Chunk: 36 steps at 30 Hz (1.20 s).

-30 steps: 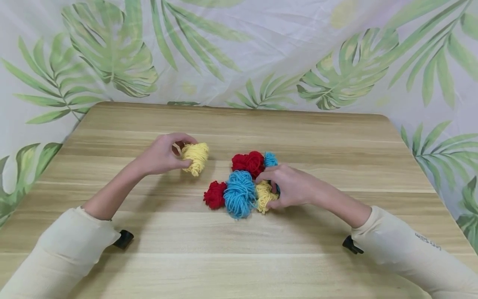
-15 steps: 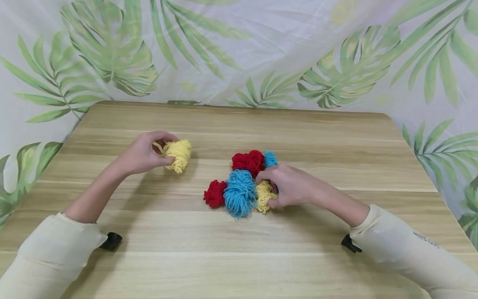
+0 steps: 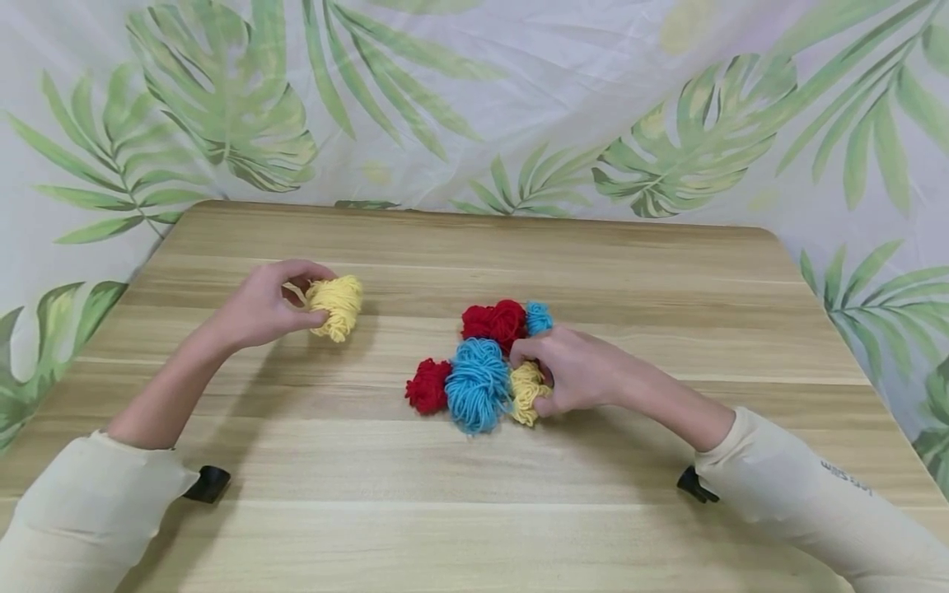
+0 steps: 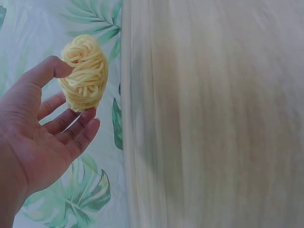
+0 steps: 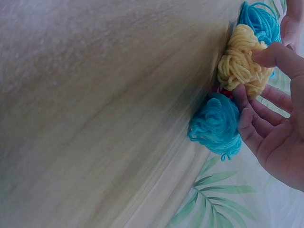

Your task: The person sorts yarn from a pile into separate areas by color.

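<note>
In the head view my left hand [image 3: 263, 305] pinches a skein of pale yellow yarn [image 3: 337, 306] between thumb and fingers, over the left half of the table. The left wrist view shows this yarn [image 4: 85, 76] between thumb and fingertips, the other fingers spread below. My right hand [image 3: 582, 366] grips a second yellow yarn skein [image 3: 526, 394], which sits against the right side of a big blue yarn skein [image 3: 477, 385]. Seen from the right wrist, thumb and fingers close around the yellow yarn [image 5: 240, 61], with a small blue skein [image 5: 216, 123] right by the fingertips.
Left of the big blue skein lies a small red yarn skein [image 3: 428, 387]. Lobed red yarn [image 3: 493, 323] is behind it, beside the small blue skein [image 3: 538, 318]. The wooden table [image 3: 415, 519] ends at a leaf-printed curtain [image 3: 549, 99].
My left hand has carried its yellow yarn leftward, away from the other skeins, slowing lately. The right hand keeps its place on the second yellow skein.
</note>
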Available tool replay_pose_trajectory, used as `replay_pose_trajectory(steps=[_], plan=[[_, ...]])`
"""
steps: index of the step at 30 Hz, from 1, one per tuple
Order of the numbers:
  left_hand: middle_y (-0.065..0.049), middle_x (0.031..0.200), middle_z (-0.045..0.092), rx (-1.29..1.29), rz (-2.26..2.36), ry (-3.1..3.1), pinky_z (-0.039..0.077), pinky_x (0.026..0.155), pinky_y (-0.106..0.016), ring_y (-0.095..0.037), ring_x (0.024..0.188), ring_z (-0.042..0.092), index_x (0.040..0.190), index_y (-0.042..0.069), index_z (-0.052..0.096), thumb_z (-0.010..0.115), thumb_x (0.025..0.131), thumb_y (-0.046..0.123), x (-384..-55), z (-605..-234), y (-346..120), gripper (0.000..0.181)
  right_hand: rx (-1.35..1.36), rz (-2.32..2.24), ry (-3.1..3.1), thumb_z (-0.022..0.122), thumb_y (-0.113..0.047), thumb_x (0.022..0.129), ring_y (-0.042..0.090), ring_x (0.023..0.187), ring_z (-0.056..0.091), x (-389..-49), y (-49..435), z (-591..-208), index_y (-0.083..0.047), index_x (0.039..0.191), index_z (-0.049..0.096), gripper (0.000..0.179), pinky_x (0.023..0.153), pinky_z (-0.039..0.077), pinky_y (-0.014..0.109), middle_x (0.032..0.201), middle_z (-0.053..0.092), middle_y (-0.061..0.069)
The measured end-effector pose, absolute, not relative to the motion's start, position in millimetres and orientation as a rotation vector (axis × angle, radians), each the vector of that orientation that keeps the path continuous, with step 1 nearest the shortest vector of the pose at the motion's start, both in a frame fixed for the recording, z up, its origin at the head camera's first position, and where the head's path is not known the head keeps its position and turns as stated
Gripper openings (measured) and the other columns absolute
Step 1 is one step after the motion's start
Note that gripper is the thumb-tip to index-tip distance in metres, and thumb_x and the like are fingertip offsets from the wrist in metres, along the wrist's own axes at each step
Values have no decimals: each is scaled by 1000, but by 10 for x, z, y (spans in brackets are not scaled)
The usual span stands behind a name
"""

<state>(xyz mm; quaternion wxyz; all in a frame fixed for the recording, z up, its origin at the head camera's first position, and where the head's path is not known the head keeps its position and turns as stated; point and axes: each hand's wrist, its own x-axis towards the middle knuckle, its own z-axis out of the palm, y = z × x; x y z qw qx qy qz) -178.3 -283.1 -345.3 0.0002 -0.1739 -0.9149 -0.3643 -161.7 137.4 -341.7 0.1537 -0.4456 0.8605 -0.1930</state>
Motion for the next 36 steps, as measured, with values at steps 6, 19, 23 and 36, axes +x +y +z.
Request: replay_pose_trajectory(steps=[6,19,23,36], plan=[[-18,110,69,-544,-1120,-2868,50,74,-14,-17,92,55,123,-6,68,82,81,0,-1776,-3462,-2917,45,-1273,-578,2474,79,-11,75,7,63,44,-1613,1387,-3386,-7,108,67,35,55,39,23,78,56,-4],[-22,112,68,-514,-1105,-2870,49,74,-11,-7,91,54,123,-7,68,82,80,-5,-1780,-3474,-3116,46,-1305,-636,2476,75,-14,73,10,68,50,-1648,1455,-3314,-6,107,68,35,56,43,25,80,58,-4],[-23,115,68,-503,-1103,-2875,49,74,-11,-6,92,54,124,-7,67,82,80,-5,-1779,-3480,-3156,46,-1318,-673,2465,74,-15,72,15,73,54,-1663,1468,-3326,-8,106,67,35,60,47,26,86,61,-5],[-27,117,66,-509,-1096,-2882,50,74,-10,0,90,54,124,-10,66,81,80,-8,-1779,-3486,-3344,47,-1348,-767,2466,73,-17,74,12,75,55,-1682,1463,-3238,-9,108,68,35,63,50,28,88,63,-7]])
